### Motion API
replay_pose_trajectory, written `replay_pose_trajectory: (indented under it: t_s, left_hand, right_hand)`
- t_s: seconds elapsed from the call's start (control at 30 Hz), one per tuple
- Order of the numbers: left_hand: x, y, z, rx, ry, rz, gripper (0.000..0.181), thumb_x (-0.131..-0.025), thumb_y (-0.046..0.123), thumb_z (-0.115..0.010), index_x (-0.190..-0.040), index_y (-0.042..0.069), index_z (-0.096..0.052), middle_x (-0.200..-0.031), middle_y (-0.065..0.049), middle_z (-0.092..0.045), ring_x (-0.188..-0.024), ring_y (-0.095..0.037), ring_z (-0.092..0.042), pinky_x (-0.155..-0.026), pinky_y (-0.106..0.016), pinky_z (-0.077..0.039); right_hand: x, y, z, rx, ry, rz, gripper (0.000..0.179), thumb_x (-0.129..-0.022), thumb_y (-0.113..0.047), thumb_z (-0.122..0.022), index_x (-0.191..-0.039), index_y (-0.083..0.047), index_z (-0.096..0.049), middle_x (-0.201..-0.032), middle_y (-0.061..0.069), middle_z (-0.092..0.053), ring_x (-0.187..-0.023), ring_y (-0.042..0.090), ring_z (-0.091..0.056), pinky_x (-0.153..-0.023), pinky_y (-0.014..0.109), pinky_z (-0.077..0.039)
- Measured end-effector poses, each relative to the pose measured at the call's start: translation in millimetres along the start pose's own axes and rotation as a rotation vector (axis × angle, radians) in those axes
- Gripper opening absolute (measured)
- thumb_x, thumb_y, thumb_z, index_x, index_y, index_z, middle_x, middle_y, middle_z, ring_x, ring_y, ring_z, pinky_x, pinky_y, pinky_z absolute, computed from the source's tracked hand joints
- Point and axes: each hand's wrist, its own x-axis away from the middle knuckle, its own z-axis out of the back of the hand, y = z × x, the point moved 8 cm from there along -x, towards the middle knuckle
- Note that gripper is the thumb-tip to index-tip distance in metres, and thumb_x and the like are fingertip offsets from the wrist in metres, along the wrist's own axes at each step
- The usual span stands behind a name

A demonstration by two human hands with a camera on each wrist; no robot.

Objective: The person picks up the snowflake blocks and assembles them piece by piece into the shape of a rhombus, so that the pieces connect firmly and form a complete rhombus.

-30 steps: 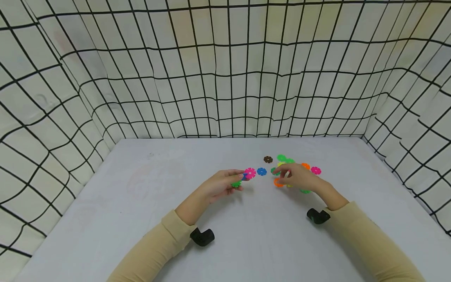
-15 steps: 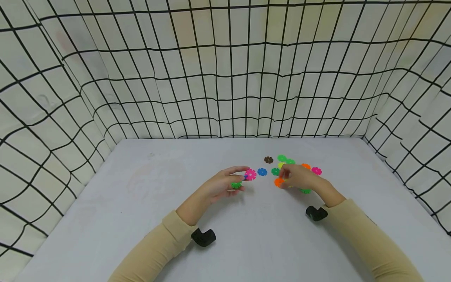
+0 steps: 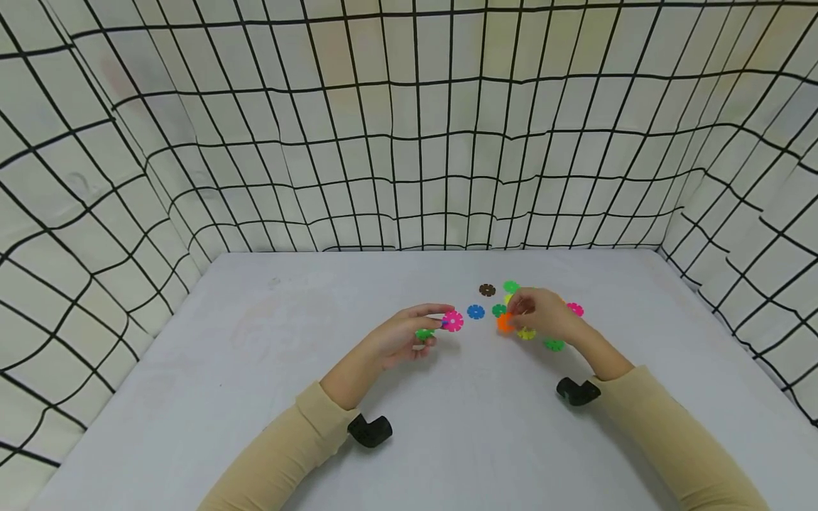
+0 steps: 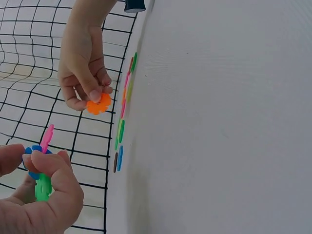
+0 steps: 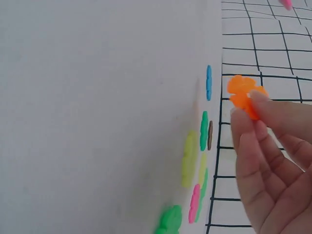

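My left hand (image 3: 401,337) pinches a small chain of notched, flower-shaped plastic discs, held above the white table. In the left wrist view the chain shows a pink disc (image 4: 47,138) slotted into a blue disc (image 4: 33,174), with a green disc (image 4: 43,188) below it. Over to the right, my right hand (image 3: 543,312) pinches an orange notched disc (image 5: 241,87) by its edge between thumb and fingertips. The orange disc is raised off the table, and the two hands are apart. Part of the blue disc is hidden behind the left fingers.
Loose discs lie around the right hand: a blue disc (image 3: 476,312), a brown disc (image 3: 487,290), a yellow disc (image 3: 527,333), a pink disc (image 3: 575,309) and several green ones. Black-gridded white walls (image 3: 434,156) enclose the white table (image 3: 287,298).
The right hand has closed its fingertips on the orange disc and lifted it from the table, uncovering the yellow disc. The left hand keeps its chain, the pink disc slightly lower.
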Motion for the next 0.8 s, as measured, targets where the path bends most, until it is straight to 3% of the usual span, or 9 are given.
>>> replay_pose_trajectory:
  t_s: [0.2, 0.37, 0.63, 0.8]
  left_hand:
    - [-0.2, 0.5, 0.3, -0.002, 0.000, 0.005, 0.042, -0.103, 0.014, -0.054, -0.145, 0.011, -0.056, -0.110, -0.007, -0.049, -0.072, -0.014, -0.047, -0.067, -0.025, -0.042]
    - [-0.7, 1.1, -0.1, 0.002, -0.005, -0.010, 0.049, -0.100, 0.013, -0.062, -0.148, 0.010, -0.053, -0.103, -0.002, -0.054, -0.071, -0.013, -0.047, -0.065, -0.024, -0.042]
    - [0.6, 5.7, 1.3, -0.030, 0.014, -0.054, 0.050, -0.096, 0.008, -0.068, -0.145, 0.013, -0.057, -0.087, 0.000, -0.053, -0.068, -0.013, -0.046, -0.064, -0.024, -0.043]
    - [0.9, 6.5, 1.7, -0.037, 0.031, -0.059, 0.048, -0.095, 0.006, -0.070, -0.142, 0.014, -0.060, -0.083, -0.001, -0.054, -0.063, -0.013, -0.042, -0.061, -0.023, -0.040]
  right_hand:
    - [4.0, -8.5, 2.5, -0.164, 0.084, 0.021, 0.016, -0.094, -0.002, -0.073, -0.106, 0.004, -0.065, -0.097, 0.013, -0.067, -0.086, 0.031, -0.071, -0.077, 0.032, -0.060]
    - [8.5, -22.0, -2.5, -0.245, 0.127, 0.055, 0.019, -0.093, -0.005, -0.075, -0.107, 0.005, -0.065, -0.101, 0.014, -0.069, -0.091, 0.037, -0.073, -0.080, 0.031, -0.060]
    - [13.8, -41.1, -7.2, -0.263, 0.171, 0.107, 0.015, -0.095, -0.005, -0.073, -0.108, -0.001, -0.067, -0.099, 0.010, -0.073, -0.094, 0.040, -0.071, -0.083, 0.031, -0.058]
    - [17.1, -52.3, -11.9, -0.261, 0.182, 0.186, 0.015, -0.093, -0.005, -0.076, -0.105, -0.002, -0.067, -0.098, 0.009, -0.072, -0.092, 0.030, -0.073, -0.082, 0.026, -0.058]
